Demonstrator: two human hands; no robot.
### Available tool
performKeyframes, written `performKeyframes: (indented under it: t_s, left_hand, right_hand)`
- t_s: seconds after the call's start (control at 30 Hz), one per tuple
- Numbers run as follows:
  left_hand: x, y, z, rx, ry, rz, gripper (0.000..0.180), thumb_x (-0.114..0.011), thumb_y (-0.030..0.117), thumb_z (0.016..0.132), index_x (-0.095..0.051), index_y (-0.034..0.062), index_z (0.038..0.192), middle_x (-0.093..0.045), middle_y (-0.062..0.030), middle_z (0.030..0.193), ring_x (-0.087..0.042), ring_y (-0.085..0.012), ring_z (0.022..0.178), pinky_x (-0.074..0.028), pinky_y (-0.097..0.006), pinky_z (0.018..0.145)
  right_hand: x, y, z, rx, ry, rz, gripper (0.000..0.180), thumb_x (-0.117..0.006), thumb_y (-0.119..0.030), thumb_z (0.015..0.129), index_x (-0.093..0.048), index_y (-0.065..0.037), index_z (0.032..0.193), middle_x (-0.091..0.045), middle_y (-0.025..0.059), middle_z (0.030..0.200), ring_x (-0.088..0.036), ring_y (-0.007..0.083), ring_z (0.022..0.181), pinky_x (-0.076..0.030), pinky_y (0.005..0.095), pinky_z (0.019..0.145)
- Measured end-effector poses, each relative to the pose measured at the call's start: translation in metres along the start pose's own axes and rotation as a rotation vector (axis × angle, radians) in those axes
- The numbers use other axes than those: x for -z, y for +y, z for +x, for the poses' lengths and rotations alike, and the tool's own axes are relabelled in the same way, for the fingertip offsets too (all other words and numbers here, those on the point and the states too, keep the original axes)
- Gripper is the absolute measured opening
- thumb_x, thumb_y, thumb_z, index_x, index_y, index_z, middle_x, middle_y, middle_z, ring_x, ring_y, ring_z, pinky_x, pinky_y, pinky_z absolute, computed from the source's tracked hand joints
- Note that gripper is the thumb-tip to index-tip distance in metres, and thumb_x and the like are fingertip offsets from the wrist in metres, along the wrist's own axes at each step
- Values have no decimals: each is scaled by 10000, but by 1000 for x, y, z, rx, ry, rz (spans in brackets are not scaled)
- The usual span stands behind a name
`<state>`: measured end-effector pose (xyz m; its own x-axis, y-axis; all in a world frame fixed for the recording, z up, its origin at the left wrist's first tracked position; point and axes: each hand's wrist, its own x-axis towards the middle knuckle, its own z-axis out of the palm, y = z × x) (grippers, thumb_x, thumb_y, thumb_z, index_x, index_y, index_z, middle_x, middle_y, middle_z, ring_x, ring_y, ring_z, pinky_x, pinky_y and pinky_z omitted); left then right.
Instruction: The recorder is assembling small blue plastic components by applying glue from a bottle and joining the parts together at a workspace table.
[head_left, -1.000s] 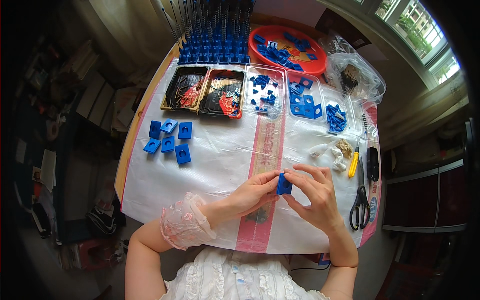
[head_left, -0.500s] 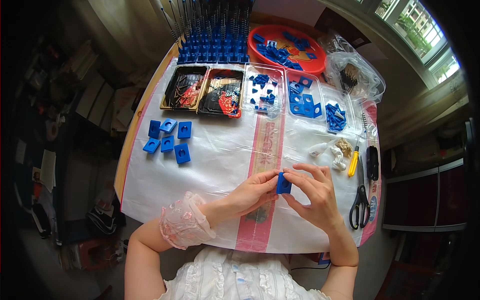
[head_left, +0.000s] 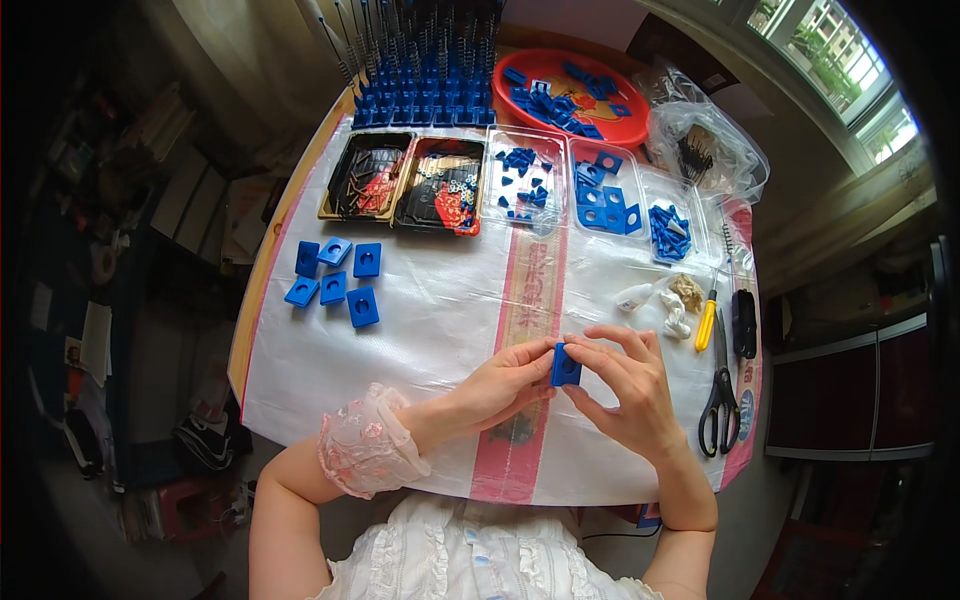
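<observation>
A small blue plastic block with a round hole in its face is held upright above the table's near part. My left hand grips its left side, fingers closed. On the other side, my right hand pinches its upper right edge, with the fingertips along the top. Parts of the block are hidden behind the fingers. Several similar blue blocks lie in a loose group on the left of the table.
Black trays hold screws and small nuts; clear trays carry blue parts. Behind stand a rack of springs and a red basin. On the right lie a yellow-handled screwdriver, scissors and crumpled plastic.
Almost nothing differs. Both hands keep the same grip on the blue block; the whole view has shifted very slightly.
</observation>
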<state>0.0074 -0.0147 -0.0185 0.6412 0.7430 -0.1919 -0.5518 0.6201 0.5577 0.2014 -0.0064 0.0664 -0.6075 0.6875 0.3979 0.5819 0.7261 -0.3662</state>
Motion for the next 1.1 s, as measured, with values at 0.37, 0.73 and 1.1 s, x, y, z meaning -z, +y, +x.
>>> performKeyframes:
  t_s: [0.37,0.73,1.1]
  left_hand:
    - [-6,5,-1,24,23,12,352,-437,208,1051,-467,86,1380,-572,13,1183,-528,-50,1016,-441,-230,871]
    - [-5,6,-1,19,30,60,404,-444,203,1044,-421,41,1412,-545,-43,1285,-540,-97,1139,-454,-270,977]
    - [-10,10,-3,9,27,10,424,-376,128,1016,-406,-21,1412,-544,-80,1276,-536,-130,1124,-432,-313,987]
  right_hand:
    - [2,-1,1,-3,-5,6,435,-783,-122,706,-657,-82,1120,-699,32,1089,-612,212,1019,-392,360,822]
    - [2,2,-1,-19,-24,35,466,-787,-136,709,-647,-77,1150,-700,34,1076,-605,209,1000,-389,359,820]
    - [4,1,-1,-18,-34,48,454,-781,-140,718,-640,-73,1144,-705,33,1042,-599,204,995,-384,363,825]
